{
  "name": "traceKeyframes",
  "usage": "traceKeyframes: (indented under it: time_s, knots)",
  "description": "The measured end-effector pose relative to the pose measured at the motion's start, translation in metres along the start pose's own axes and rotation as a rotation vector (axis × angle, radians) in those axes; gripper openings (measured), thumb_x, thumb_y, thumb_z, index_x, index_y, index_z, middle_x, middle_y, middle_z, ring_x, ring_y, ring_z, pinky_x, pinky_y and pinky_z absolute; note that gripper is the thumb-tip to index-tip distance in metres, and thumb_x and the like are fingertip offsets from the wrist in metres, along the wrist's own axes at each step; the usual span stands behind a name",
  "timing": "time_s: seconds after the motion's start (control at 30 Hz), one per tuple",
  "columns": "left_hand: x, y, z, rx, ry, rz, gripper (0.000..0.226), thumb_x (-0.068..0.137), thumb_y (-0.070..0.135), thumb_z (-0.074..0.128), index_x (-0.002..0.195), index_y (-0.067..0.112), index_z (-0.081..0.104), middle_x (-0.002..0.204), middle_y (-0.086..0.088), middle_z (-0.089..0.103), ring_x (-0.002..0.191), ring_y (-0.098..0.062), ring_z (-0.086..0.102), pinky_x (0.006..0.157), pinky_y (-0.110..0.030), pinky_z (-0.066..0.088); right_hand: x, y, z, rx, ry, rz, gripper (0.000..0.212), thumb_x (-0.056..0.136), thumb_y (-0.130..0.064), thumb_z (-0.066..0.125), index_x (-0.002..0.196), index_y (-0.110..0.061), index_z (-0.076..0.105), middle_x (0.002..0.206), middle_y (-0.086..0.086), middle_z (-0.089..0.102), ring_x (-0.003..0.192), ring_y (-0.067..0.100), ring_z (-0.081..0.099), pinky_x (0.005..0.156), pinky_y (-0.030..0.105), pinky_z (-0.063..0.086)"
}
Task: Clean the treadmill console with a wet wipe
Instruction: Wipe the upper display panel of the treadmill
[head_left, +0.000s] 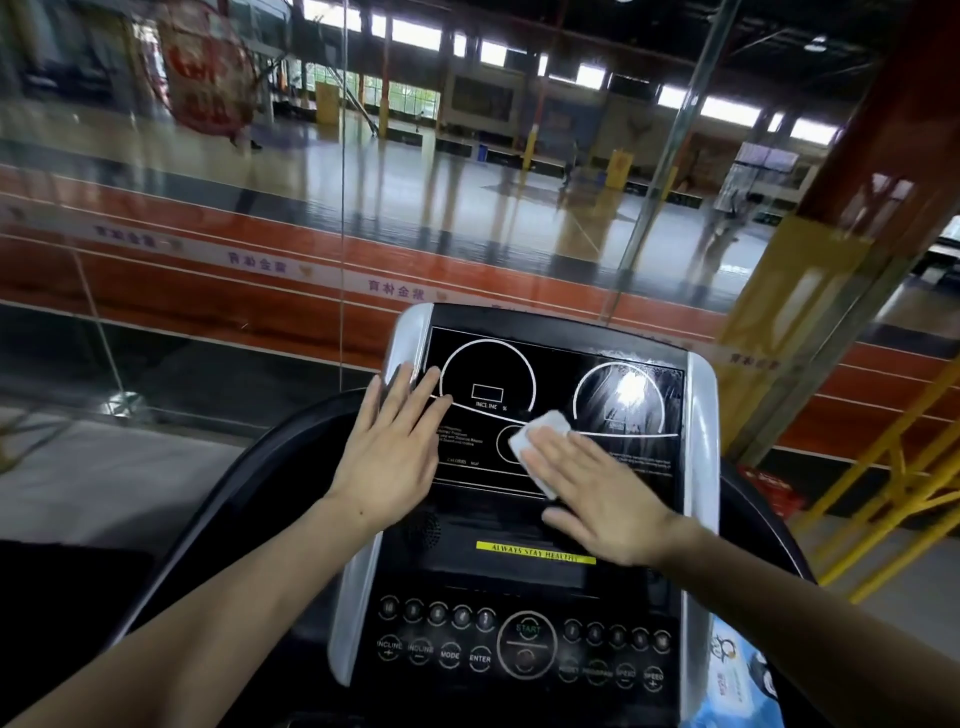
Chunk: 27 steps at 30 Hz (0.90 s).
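The treadmill console (545, 577) fills the lower middle, a black panel with silver side rails. Its upper display (488, 384) shows two white dial outlines. My right hand (597, 493) lies flat with straight fingers on a white wet wipe (540, 436), pressing it against the middle of the display. Wet streaks shine over the right dial (631, 395). My left hand (395, 441) rests flat, fingers straight and spread, on the display's left edge and the left silver rail.
A button panel (519, 649) with START, MODE and ENTER keys sits below the display. A blue packet (737, 675) lies at the console's lower right. A glass wall (343, 234) stands just beyond the console; yellow railings (883, 467) stand at the right.
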<state>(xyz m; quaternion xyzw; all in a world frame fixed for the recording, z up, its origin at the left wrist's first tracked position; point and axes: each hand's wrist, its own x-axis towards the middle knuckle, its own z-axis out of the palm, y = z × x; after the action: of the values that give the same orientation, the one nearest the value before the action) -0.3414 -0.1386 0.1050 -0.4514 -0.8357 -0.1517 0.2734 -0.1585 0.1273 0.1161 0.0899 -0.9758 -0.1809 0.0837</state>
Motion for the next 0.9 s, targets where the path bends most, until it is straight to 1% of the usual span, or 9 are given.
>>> traceKeyframes:
  time_s: [0.13, 0.2, 0.3, 0.4, 0.53, 0.6, 0.67, 0.8, 0.9]
  knots:
    - [-0.001, -0.008, 0.001, -0.003, -0.005, -0.055, 0.058, 0.1, 0.027, 0.05, 0.156, 0.013, 0.039, 0.173, -0.008, 0.018, 0.162, -0.026, 0.002, 0.129, -0.058, 0.012, -0.003, 0.009, -0.009, -0.04, -0.073, -0.195, 0.072, 0.112, -0.053, 0.03, 0.167, -0.018, 0.0, 0.176, 0.006, -0.002, 0.162, 0.018, -0.006, 0.131, 0.043, 0.004]
    - [0.002, -0.011, 0.002, -0.009, -0.007, -0.075, 0.059, 0.103, 0.028, 0.046, 0.158, 0.01, 0.035, 0.174, -0.009, 0.014, 0.162, -0.026, -0.001, 0.129, -0.057, 0.01, 0.015, 0.033, -0.018, -0.034, -0.023, -0.102, 0.072, 0.111, -0.055, 0.028, 0.167, -0.02, 0.001, 0.176, 0.005, 0.0, 0.162, 0.019, -0.002, 0.131, 0.045, 0.009]
    - [0.004, -0.015, 0.007, -0.003, -0.027, -0.085, 0.062, 0.106, 0.03, 0.038, 0.162, 0.007, 0.026, 0.175, -0.01, 0.006, 0.162, -0.025, -0.006, 0.131, -0.054, 0.007, 0.042, 0.061, -0.032, -0.015, 0.06, 0.167, 0.072, 0.109, -0.059, 0.016, 0.167, -0.019, 0.003, 0.175, 0.005, 0.0, 0.162, 0.019, -0.001, 0.129, 0.05, 0.018]
    - [0.003, -0.019, 0.013, 0.018, -0.014, -0.074, 0.062, 0.107, 0.029, 0.028, 0.163, 0.004, 0.02, 0.175, -0.012, 0.004, 0.162, -0.025, -0.007, 0.13, -0.054, 0.007, 0.047, 0.036, -0.022, 0.035, 0.078, 0.258, 0.074, 0.108, -0.06, 0.013, 0.167, -0.017, 0.001, 0.175, 0.008, -0.004, 0.162, 0.021, -0.006, 0.13, 0.049, 0.01]
    - [0.001, -0.023, 0.019, 0.005, 0.033, -0.066, 0.062, 0.108, 0.028, 0.027, 0.163, 0.003, 0.016, 0.175, -0.012, 0.005, 0.162, -0.024, -0.004, 0.13, -0.055, 0.008, 0.021, -0.022, 0.001, -0.028, 0.012, -0.072, 0.074, 0.111, -0.055, 0.029, 0.167, -0.015, 0.002, 0.175, 0.009, 0.0, 0.162, 0.023, -0.003, 0.131, 0.044, 0.004]
    - [-0.001, -0.025, 0.021, 0.0, 0.05, -0.056, 0.06, 0.109, 0.028, 0.026, 0.163, 0.003, 0.015, 0.174, -0.012, 0.006, 0.162, -0.024, -0.002, 0.13, -0.055, 0.01, 0.017, -0.02, 0.0, -0.063, -0.051, -0.177, 0.073, 0.111, -0.056, 0.026, 0.167, -0.016, 0.0, 0.176, 0.006, -0.005, 0.162, 0.02, -0.009, 0.132, 0.043, 0.002]
    - [-0.002, -0.026, 0.023, -0.005, 0.052, -0.053, 0.059, 0.11, 0.029, 0.022, 0.162, 0.003, 0.014, 0.175, -0.012, 0.005, 0.162, -0.024, -0.002, 0.13, -0.055, 0.011, 0.027, -0.003, -0.007, -0.091, -0.063, -0.201, 0.073, 0.111, -0.057, 0.025, 0.167, -0.018, 0.0, 0.176, 0.005, -0.003, 0.162, 0.018, -0.007, 0.132, 0.042, 0.003]
    - [-0.002, -0.028, 0.026, -0.012, 0.053, -0.056, 0.059, 0.11, 0.031, 0.017, 0.162, 0.004, 0.016, 0.175, -0.011, 0.006, 0.162, -0.023, -0.001, 0.13, -0.055, 0.012, 0.064, 0.038, -0.028, -0.048, 0.081, 0.136, 0.073, 0.109, -0.06, 0.017, 0.167, -0.019, 0.001, 0.175, 0.005, 0.0, 0.162, 0.018, -0.003, 0.13, 0.047, 0.014]
    - [-0.002, -0.027, 0.025, -0.025, 0.048, -0.057, 0.059, 0.11, 0.031, 0.017, 0.162, 0.004, 0.018, 0.174, -0.011, 0.007, 0.162, -0.023, -0.001, 0.13, -0.055, 0.014, 0.075, 0.024, -0.025, 0.015, 0.091, 0.266, 0.077, 0.107, -0.062, 0.012, 0.167, -0.016, 0.0, 0.175, 0.007, -0.003, 0.162, 0.019, -0.008, 0.13, 0.048, 0.012]
